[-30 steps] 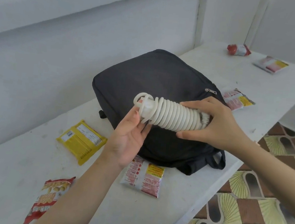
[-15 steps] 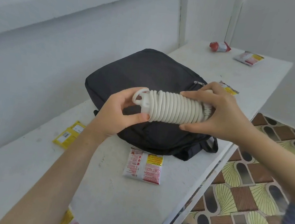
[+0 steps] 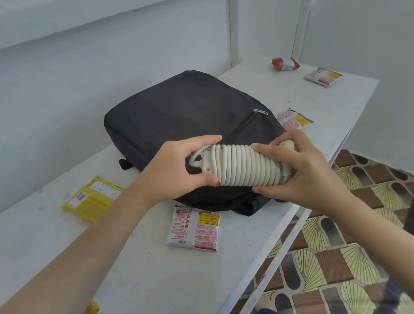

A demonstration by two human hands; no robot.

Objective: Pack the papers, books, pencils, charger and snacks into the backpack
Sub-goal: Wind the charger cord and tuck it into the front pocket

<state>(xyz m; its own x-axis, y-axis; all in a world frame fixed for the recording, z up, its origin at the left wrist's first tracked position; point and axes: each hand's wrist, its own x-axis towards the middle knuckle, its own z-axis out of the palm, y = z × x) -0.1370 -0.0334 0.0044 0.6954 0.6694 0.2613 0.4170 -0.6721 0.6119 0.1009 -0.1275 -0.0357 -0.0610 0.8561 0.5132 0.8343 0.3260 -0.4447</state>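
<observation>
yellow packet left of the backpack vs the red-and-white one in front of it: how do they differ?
Colour: the yellow packet is mostly yellow with a white label; the red-and-white packet is white and red with a yellow panel. Place: the yellow packet lies apart from the backpack, the red-and-white packet right at its near edge. Shared: both lie flat on the table, untouched.

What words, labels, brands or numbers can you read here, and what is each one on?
No text reads clearly.
On the yellow packet: a white label with a barcode, print too small.
On the red and white packet: dense print, blurred.
On the packet behind the backpack: blurred.
On the far packet and the red wrapper: too small.
On the backpack and the charger: no print visible.
</observation>
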